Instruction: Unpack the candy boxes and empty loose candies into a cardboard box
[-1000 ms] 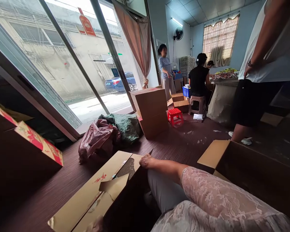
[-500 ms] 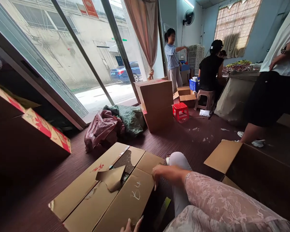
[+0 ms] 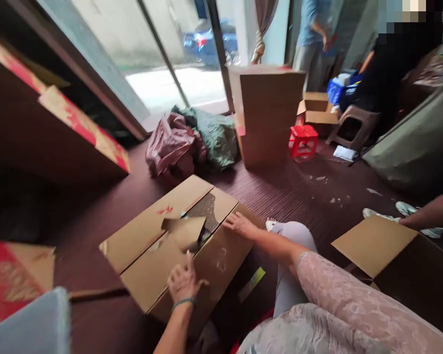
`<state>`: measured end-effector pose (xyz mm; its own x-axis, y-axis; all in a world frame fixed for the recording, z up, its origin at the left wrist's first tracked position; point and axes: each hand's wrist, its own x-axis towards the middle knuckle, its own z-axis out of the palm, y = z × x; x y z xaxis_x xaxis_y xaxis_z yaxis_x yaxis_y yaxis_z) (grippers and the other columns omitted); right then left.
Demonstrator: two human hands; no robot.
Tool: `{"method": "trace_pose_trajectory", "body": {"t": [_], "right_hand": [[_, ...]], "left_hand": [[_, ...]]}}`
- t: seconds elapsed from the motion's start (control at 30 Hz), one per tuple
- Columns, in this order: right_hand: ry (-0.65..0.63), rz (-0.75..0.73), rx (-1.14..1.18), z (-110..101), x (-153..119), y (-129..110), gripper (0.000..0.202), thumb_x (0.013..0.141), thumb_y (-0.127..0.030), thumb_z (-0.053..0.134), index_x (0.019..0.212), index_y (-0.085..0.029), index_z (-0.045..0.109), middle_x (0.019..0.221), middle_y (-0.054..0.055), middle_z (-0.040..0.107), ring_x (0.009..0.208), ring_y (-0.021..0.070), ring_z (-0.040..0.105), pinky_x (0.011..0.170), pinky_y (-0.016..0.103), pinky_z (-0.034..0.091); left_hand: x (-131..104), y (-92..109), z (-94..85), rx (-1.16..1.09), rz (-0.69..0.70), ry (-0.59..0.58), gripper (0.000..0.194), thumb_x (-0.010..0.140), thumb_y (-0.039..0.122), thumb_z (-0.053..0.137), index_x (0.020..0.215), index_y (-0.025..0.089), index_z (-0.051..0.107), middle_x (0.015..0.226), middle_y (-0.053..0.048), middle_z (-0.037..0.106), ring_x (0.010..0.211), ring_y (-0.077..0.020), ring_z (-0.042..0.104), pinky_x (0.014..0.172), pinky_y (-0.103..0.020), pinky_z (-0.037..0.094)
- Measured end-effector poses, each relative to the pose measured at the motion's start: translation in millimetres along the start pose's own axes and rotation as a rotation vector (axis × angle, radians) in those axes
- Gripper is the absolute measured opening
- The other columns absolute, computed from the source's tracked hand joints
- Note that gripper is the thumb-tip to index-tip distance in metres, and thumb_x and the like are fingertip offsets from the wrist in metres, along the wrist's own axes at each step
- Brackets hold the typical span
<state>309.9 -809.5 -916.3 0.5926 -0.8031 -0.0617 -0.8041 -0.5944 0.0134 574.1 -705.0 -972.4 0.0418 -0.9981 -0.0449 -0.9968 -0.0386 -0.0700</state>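
A closed cardboard box (image 3: 147, 290) lies on the floor in front of me. Its top has a torn strip, and a ragged cardboard flap (image 3: 186, 233) is folded up from the gap. Through the tear I see dark ribbed cardboard. My left hand (image 3: 184, 282), with a bracelet on the wrist, is over the near part of the top, fingers apart and a little blurred, close to the flap. Flat on the box's right side rests my right hand (image 3: 239, 225), fingers stretched out towards the tear. Neither hand holds anything.
An open cardboard box (image 3: 376, 243) stands at my right, and a person's feet show beyond it. Pink and green sacks (image 3: 173, 140), a tall carton (image 3: 271, 118) and a red stool (image 3: 303, 141) are ahead. Two people are at the back right. Red-printed cartons stand left.
My left hand has risen from the box's near edge onto its top. My right hand has shifted from the far right edge onto the top panel. The view has tilted down.
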Motion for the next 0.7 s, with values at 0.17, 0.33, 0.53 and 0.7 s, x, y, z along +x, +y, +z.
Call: {"method": "trace_pose_trajectory", "body": {"t": [0.17,0.33,0.53,0.7], "right_hand": [[-0.083,-0.102,0.048,8.1,48.7,9.5,0.042,0.097,-0.013,0.062,0.139,-0.008,0.059,0.138,0.022,0.062,0.124,0.0287,0.055,0.107,0.042,0.04],[-0.107,-0.046,0.041,11.6,73.2,16.2,0.061,0.078,-0.028,0.09,0.129,-0.011,0.063,0.13,0.02,0.063,0.125,0.0324,0.053,0.104,0.043,0.042],[-0.126,0.156,0.31,7.1,100.0,36.5,0.043,0.105,-0.055,0.054,0.116,-0.016,0.069,0.119,0.014,0.065,0.115,0.0251,0.059,0.102,0.039,0.046],[0.096,0.499,0.276,5.0,133.8,74.1,0.051,0.11,-0.054,0.038,0.133,-0.016,0.063,0.135,0.022,0.059,0.127,0.0332,0.055,0.102,0.048,0.049]], "left_hand": [[12.2,12.0,3.4,0.002,0.008,0.006,0.082,0.083,0.019,0.066,0.159,0.001,0.04,0.142,-0.028,0.053,0.128,-0.0378,0.051,0.113,-0.048,0.04],[16.7,14.0,19.1,-0.082,-0.053,-0.011,0.073,0.09,0.017,0.063,0.161,0.018,0.045,0.157,-0.026,0.041,0.144,-0.0406,0.04,0.122,-0.063,0.023],[35.8,0.5,17.6,-0.124,0.103,-0.082,0.101,0.076,0.061,0.085,0.159,0.017,0.047,0.17,-0.031,0.023,0.157,-0.0496,0.019,0.121,-0.076,0.011],[54.2,-26.9,24.4,-0.19,0.241,-0.098,0.108,0.07,0.077,0.08,0.153,0.013,0.053,0.167,-0.031,0.031,0.157,-0.0474,0.023,0.124,-0.067,0.015]]}}
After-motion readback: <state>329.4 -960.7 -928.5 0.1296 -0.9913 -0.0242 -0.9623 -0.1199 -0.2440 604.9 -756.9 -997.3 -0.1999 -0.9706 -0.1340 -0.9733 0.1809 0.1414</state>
